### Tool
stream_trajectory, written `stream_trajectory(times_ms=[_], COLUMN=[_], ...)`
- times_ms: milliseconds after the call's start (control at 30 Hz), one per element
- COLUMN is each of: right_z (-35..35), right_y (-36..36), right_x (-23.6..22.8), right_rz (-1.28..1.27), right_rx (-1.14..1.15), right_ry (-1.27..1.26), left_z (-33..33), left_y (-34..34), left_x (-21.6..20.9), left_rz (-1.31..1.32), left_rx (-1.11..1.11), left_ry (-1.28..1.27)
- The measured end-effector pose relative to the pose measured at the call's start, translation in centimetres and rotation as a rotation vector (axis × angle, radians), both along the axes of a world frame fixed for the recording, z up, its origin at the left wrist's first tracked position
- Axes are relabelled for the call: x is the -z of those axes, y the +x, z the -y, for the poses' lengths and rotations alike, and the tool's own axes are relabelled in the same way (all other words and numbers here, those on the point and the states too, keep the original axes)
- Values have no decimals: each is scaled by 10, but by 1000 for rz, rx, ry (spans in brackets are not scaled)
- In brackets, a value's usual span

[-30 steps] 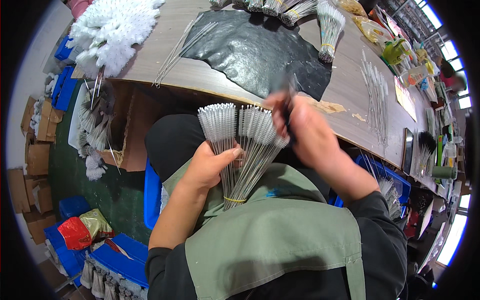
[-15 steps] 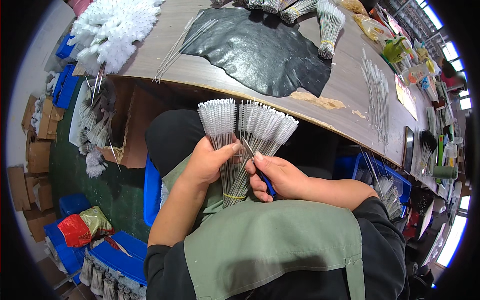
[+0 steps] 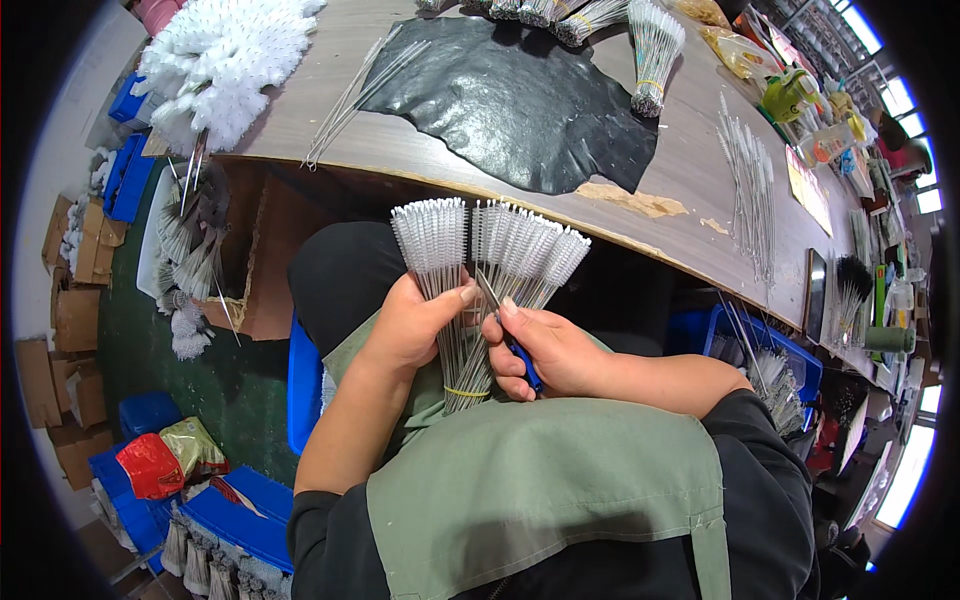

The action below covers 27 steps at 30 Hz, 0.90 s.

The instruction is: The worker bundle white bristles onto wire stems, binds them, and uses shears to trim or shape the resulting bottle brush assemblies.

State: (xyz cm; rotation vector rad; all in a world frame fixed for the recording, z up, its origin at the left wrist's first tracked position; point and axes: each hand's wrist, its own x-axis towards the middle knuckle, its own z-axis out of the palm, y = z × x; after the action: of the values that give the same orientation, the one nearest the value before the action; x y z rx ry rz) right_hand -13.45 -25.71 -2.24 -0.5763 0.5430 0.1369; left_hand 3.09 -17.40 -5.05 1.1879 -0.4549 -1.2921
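Brush bundle: thin wire-stemmed brushes, fanned, banded at the base, frame centre. Left hand clasped round the stems. Right hand, a second ago raised above the bristle tips, now lowered beside the stems, gripping a blue-handled tool against them. Black sheet on the wooden table, upper centre.

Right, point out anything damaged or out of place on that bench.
The wooden bench edge is chipped, its surface layer peeling in pale flakes just below the black leather sheet. Loose wire brush stems lie scattered askew across the sheet's left corner.
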Motion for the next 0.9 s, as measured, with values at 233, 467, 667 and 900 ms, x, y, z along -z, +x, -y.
stream_trajectory(times_ms=[233, 467, 667, 900], right_z=[0, 0, 1, 1], right_y=[1, 1, -1, 0], right_x=[0, 5, 6, 3], right_rz=[3, 36, 42, 53], right_rx=[20, 21, 10, 17], right_ry=[69, 107, 127, 192], left_z=[0, 0, 1, 1], left_y=[2, 1, -1, -2], left_x=[5, 3, 0, -3], left_rz=[-24, -16, -13, -17], left_rx=[0, 0, -17, -19], left_ry=[-8, 8, -6, 8])
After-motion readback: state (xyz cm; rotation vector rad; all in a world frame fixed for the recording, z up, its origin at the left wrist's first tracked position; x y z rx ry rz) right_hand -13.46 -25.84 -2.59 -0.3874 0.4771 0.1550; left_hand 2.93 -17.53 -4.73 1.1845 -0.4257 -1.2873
